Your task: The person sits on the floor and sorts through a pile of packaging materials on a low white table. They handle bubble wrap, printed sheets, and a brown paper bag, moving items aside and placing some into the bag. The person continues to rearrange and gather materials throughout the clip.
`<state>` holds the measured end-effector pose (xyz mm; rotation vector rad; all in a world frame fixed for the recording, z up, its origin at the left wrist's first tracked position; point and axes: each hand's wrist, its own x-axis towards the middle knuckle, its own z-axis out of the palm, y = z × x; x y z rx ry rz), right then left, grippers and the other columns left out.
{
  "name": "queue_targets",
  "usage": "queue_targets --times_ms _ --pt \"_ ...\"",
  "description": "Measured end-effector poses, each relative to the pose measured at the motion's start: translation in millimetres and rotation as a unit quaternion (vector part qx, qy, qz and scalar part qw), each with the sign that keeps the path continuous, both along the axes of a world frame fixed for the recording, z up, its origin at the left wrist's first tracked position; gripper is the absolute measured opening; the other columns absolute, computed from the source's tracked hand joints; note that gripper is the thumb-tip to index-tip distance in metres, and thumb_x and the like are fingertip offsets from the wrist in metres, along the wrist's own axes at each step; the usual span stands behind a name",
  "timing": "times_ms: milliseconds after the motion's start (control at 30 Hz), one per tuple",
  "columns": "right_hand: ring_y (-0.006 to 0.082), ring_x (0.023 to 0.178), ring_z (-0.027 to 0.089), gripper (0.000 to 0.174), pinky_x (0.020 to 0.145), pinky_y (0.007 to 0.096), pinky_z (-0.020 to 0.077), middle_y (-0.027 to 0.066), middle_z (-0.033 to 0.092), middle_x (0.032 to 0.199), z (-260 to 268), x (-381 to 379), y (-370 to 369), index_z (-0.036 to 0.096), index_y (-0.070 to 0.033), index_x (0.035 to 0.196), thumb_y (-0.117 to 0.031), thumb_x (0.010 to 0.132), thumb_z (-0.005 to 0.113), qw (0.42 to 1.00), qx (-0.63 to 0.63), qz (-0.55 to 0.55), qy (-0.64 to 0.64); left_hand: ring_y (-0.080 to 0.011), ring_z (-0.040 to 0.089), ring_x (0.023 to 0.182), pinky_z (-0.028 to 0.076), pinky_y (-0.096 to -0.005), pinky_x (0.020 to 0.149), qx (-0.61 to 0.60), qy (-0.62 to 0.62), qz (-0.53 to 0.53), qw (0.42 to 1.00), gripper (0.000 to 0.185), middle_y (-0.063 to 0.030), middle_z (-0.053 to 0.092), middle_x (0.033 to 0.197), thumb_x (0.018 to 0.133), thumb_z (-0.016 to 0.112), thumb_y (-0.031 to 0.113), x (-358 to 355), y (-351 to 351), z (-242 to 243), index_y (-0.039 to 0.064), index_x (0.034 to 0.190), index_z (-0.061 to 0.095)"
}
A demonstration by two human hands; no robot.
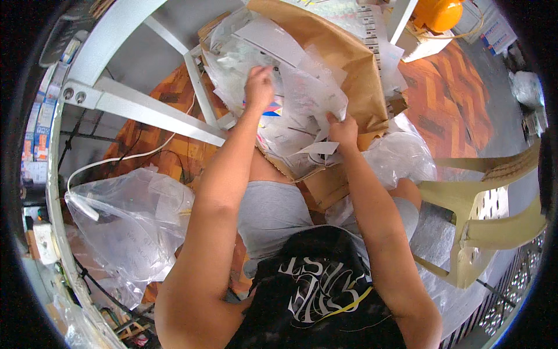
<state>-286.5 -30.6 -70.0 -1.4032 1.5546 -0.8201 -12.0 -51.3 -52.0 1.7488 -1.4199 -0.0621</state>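
Observation:
A cardboard box (324, 185) full of crumpled plastic and papers stands on the floor before me. My right hand (344, 128) pinches the edge of a translucent sheet (301, 83) at the box's near right side. Over the middle of the contents is my left hand (260, 87), its fingers curled and slightly blurred; whether anything is between them I cannot tell. Under its wrist lies a small blue, red and white printed packet (273, 108). Brown kraft paper (362, 78) rises along the far right side, beside a white printed sheet (268, 37).
White metal frame legs (161, 111) stand at the left, with a white cable (144, 152) on the wood-patterned floor. Clear plastic bags lie at the left (130, 227) and right (403, 152). An olive plastic chair (471, 218) is at the right, an orange tank (440, 15) at the back.

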Motion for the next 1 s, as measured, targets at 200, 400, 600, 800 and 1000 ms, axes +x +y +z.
queue_targets --times_ms 200,400,600,800,1000 --pt "0.0417 0.102 0.072 0.041 0.090 0.0485 0.0538 0.0263 0.074 0.104 4 -2 2 0.072 0.001 0.113 -0.032 0.090 0.075 1.000 -0.017 0.018 0.010 -0.0330 0.069 0.101 0.055 -0.0383 0.089 0.063 -0.076 -0.103 0.990 0.027 -0.0147 0.072 0.101 0.082 0.058 -0.001 -35 14 17 0.004 0.097 0.080" --pt "0.0439 0.103 0.071 0.039 0.091 0.0499 0.0534 0.0255 0.075 0.104 0 -4 1 0.072 0.000 0.113 -0.031 0.091 0.073 0.999 -0.039 0.031 0.018 -0.0369 0.069 0.093 0.054 -0.0449 0.086 0.224 -0.046 -0.261 0.938 0.021 -0.0153 0.072 0.093 0.080 0.060 0.003 -42 40 27 0.003 0.093 0.077" --pt "0.0429 0.105 0.071 0.039 0.092 0.0487 0.0531 0.0246 0.075 0.106 -3 -5 1 0.073 0.000 0.114 -0.031 0.091 0.074 0.999 -0.029 0.022 -0.002 -0.0412 0.067 0.104 0.055 -0.0497 0.087 0.095 -0.301 0.055 0.947 0.022 -0.0216 0.071 0.100 0.083 0.069 0.020 14 61 63 -0.001 0.086 0.073" --pt "0.0410 0.105 0.071 0.038 0.093 0.0471 0.0530 0.0245 0.075 0.107 2 -5 1 0.073 0.000 0.114 -0.030 0.091 0.074 0.999 0.019 0.023 -0.034 -0.0421 0.069 0.111 0.055 -0.0535 0.093 0.421 -0.099 0.178 0.884 0.047 -0.0253 0.073 0.109 0.087 0.075 0.039 103 59 93 -0.005 0.103 0.072" --pt "0.0387 0.106 0.072 0.038 0.094 0.0455 0.0531 0.0245 0.075 0.110 5 -6 2 0.073 -0.001 0.118 -0.027 0.091 0.074 0.999 0.010 0.031 -0.032 -0.0447 0.068 0.111 0.055 -0.0525 0.094 0.301 -0.169 0.171 0.923 0.056 -0.0257 0.071 0.118 0.087 0.075 0.043 93 64 81 -0.004 0.117 0.071"
